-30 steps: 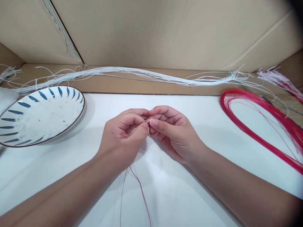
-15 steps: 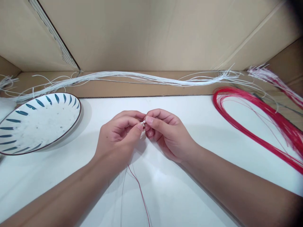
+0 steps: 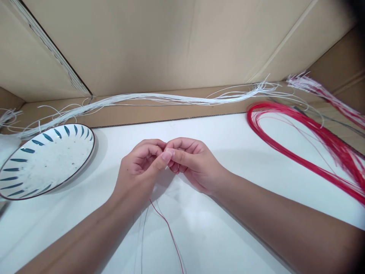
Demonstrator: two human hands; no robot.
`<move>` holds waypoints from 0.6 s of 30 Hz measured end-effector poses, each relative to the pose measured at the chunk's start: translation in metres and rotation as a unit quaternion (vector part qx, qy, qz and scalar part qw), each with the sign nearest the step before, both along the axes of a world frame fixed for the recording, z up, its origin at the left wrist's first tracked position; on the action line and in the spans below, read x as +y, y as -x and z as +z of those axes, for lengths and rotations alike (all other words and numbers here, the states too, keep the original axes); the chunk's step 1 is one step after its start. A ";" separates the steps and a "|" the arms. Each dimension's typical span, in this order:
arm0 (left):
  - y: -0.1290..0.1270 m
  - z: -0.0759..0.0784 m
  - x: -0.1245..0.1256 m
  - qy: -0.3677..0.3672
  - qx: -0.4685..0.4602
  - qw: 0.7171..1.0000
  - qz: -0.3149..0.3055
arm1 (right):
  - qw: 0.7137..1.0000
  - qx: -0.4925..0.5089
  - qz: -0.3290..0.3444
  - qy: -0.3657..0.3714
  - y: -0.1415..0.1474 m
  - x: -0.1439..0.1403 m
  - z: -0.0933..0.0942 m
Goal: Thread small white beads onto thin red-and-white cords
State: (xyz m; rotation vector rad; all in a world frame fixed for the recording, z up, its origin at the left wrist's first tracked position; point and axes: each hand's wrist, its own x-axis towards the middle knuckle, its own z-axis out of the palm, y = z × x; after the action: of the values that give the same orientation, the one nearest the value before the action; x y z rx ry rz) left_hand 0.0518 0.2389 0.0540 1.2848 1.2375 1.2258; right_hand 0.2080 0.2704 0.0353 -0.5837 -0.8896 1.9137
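Note:
My left hand (image 3: 139,164) and my right hand (image 3: 196,163) meet over the middle of the white table, thumbs touching and fingertips pinched together. Between the fingertips is a small piece of white cord, knotted-looking half a second ago; the fingers now cover it. A thin red cord (image 3: 170,227) comes out below my left hand and runs toward the near edge. Beside it trails a thin pale cord (image 3: 143,232). Whether these two join the piece in my fingers is hidden.
A white plate (image 3: 51,160) with blue-green strokes sits at left. Across the back lies a bundle of white cords (image 3: 159,98) on cardboard. At right are a looped red cord bundle (image 3: 273,142) and a red-and-white bundle (image 3: 310,85). Cardboard walls (image 3: 142,45) rise behind.
My thumbs have closed together, covering the white piece that showed between them. The view has shifted and tilted slightly; the plate and bundles look unmoved on the table.

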 end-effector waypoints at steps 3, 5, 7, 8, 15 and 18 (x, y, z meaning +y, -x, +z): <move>0.000 -0.001 0.002 0.017 -0.006 1.000 -0.007 | 1.000 0.018 0.002 0.020 0.000 0.000 0.001; 0.000 -0.002 0.003 0.022 -0.033 0.999 -0.021 | 0.999 0.025 0.001 0.028 0.001 0.001 0.001; 0.000 -0.003 0.003 0.028 -0.067 0.997 -0.037 | 0.999 0.026 -0.005 0.031 0.001 0.001 0.002; 0.000 -0.003 0.003 0.032 -0.080 0.995 -0.046 | 0.999 0.027 -0.010 0.031 0.001 0.001 0.002; 0.004 -0.006 0.005 0.031 -0.080 0.995 -0.045 | 0.999 0.018 -0.033 0.020 0.002 0.000 0.001; 0.003 -0.005 0.004 0.009 -0.015 1.000 -0.017 | 0.999 0.001 -0.035 0.011 0.004 -0.001 0.001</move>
State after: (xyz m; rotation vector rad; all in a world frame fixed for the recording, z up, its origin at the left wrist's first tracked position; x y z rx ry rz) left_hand 0.0487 0.2432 0.0486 1.2648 1.1972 1.2030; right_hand 0.2038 0.2694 0.0359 -0.6184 -0.8364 1.8630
